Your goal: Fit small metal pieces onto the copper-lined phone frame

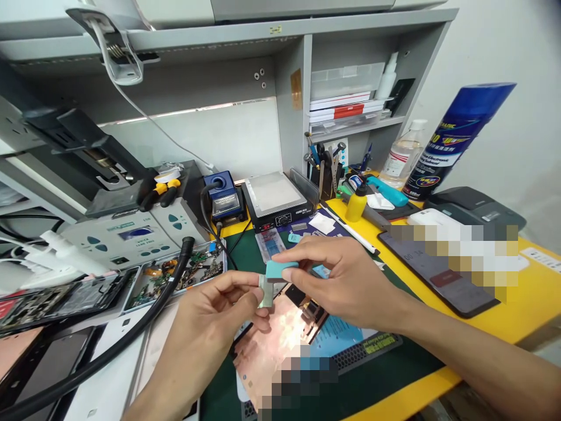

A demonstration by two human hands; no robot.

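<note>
My right hand (350, 283) pinches a small teal rectangular piece (277, 270) between thumb and fingers. A narrow pale green strip (266, 295) is gripped between the thumb and fingers of my left hand (204, 324). The strip's upper end meets the left edge of the teal piece; whether they are joined I cannot tell. Below both hands lies a copper-coloured panel (267, 368) with dark parts along its upper right side. It rests on a blue sheet over a green mat (394, 374), and its lower part is blurred out.
A black hose (144, 330) curves across the left side, over white device panels. A tray of circuit boards (175, 272) sits behind it. At the back stand a hot plate (276, 196) and a soldering station (225, 202). To the right are a phone (433, 272) and a blue spray can (456, 140).
</note>
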